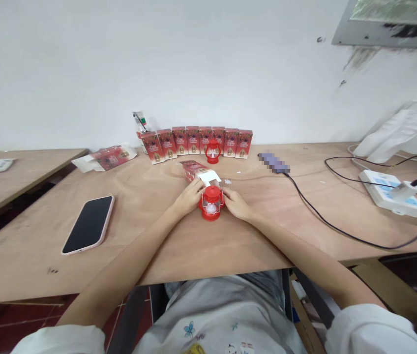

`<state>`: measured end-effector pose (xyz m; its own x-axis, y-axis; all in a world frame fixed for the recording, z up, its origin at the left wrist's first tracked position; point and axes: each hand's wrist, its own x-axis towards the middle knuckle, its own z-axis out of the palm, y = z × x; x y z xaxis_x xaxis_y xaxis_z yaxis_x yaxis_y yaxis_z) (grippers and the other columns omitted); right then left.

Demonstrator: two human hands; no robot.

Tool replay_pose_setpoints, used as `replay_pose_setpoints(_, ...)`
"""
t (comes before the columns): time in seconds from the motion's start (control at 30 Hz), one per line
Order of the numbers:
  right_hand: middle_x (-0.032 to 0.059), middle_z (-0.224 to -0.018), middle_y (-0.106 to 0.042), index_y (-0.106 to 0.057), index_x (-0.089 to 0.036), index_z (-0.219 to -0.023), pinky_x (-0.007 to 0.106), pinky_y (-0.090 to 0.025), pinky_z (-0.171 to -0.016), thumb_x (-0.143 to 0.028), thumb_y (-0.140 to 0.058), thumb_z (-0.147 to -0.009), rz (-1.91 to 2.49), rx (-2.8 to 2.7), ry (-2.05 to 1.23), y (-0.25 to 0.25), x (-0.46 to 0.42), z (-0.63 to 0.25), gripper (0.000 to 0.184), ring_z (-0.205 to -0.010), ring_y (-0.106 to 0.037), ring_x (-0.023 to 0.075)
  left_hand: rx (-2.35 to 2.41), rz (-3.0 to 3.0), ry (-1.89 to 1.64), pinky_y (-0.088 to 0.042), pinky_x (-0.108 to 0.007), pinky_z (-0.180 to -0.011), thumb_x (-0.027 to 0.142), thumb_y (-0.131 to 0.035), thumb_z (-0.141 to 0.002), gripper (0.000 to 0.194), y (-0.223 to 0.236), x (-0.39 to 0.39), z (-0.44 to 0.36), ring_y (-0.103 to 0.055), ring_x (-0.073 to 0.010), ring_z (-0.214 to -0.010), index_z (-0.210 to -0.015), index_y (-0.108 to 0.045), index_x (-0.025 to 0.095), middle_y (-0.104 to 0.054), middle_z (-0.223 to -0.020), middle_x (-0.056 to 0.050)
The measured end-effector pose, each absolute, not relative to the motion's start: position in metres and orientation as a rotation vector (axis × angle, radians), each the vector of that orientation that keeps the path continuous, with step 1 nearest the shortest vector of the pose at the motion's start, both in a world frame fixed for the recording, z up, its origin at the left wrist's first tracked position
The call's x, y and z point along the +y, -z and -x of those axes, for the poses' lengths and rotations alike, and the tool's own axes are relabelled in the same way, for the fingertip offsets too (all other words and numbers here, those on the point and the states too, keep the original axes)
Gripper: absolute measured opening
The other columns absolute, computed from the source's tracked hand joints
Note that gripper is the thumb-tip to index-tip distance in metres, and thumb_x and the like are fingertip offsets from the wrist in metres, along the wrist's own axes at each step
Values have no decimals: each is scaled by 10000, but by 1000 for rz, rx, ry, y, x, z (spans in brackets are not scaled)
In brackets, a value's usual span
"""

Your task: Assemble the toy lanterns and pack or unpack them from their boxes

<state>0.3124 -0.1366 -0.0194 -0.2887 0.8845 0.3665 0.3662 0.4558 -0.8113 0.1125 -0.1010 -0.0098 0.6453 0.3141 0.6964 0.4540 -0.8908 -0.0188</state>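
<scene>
A small red lantern (211,209) with a clear middle and wire handle stands upright on the table, between my hands and slightly nearer to me. Behind it lies a red-and-white carton (193,170), its open end with white flaps facing me. My left hand (189,197) has its fingers curled at the carton's near end, left of the lantern. On the other side, my right hand (237,204) is closed, fingers bent inward beside the lantern. Its fingertips are partly hidden, so what they hold cannot be made out. A small whitish piece (227,182) lies just beyond them.
Several red cartons (193,140) stand in a row by the wall, a second red lantern (213,152) before them. A flattened carton (110,158) and a phone (89,223) lie left. Rightward are a purple phone (275,163), its black cable (317,222) and a power strip (393,192).
</scene>
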Motion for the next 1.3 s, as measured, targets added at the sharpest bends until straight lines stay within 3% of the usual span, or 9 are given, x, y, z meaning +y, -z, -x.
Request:
replay_pose_setpoints(0.27, 107, -1249, -603, -605, -202, -1157, 423, -418, -1017, -387, -378, -936, 1139, -1762, -569, 25, -128, -315, 367, -1186, -545, 226, -577, 2797, 1096, -498, -368, -793, 211, -450, -896, 136, 8, -105, -119, -561, -216, -885, -983, -535, 151, -598, -897, -102)
replay_pose_setpoints(0.43, 118, -1259, -574, -557, -200, -1212, 398, -427, -1004, -439, -377, -937, 1080, -1750, -477, 22, -125, -312, 407, -1172, -543, 209, -795, 2928, 1255, -481, -366, -849, 196, -541, -803, 438, 8, -111, -119, -581, -218, -958, -1229, -444, 171, -594, -1029, -105)
replay_pose_setpoints(0.6, 134, -1325, -502, -490, -204, -1290, 390, -487, -938, -446, -362, -938, 972, -1841, -423, 23, -117, -304, 446, -1199, -515, 222, -1042, 2946, 1579, -488, -314, -754, 202, -545, -800, 541, 12, -108, -117, -593, -162, -770, -1304, -352, 177, -595, -849, -36)
replay_pose_setpoints(0.8, 134, -1308, -468, -504, -207, -1280, 352, -483, -949, -377, -372, -940, 928, -1897, -359, 28, -97, -295, 402, -1209, -503, 201, -1291, 2839, 1772, -478, -289, -741, 179, -525, -786, 561, 17, -99, -116, -598, -138, -737, -1311, -326, 190, -606, -821, -3)
replay_pose_setpoints(0.97, 112, -1371, -419, -573, -222, -1185, 381, -411, -1036, -277, -495, -875, 1041, -1890, -245, 38, -80, -283, 324, -1290, -428, 229, -1419, 2882, 1762, -490, -318, -764, 129, -516, -749, 607, 23, -95, -114, -620, -150, -753, -1314, -301, 184, -619, -857, -12)
replay_pose_setpoints(1.1, 115, -1392, -422, -600, -198, -1121, 361, -429, -1013, -169, -518, -825, 1082, -1918, -272, 44, -71, -274, 309, -1251, -467, 218, -1527, 2884, 1745, -492, -360, -803, 112, -524, -724, 628, 31, -89, -112, -642, -173, -791, -1298, -282, 192, -629, -874, -18)
replay_pose_setpoints(1.3, 134, -1438, -387, -565, -168, -1178, 306, -417, -1009, -191, -509, -832, 1034, -1963, -375, 42, -70, -274, 351, -1265, -445, 205, -1547, 2871, 1772, -460, -407, -892, 102, -512, -711, 534, 35, -84, -113, -637, -189, -867, -1196, -307, 187, -633, -871, -24)
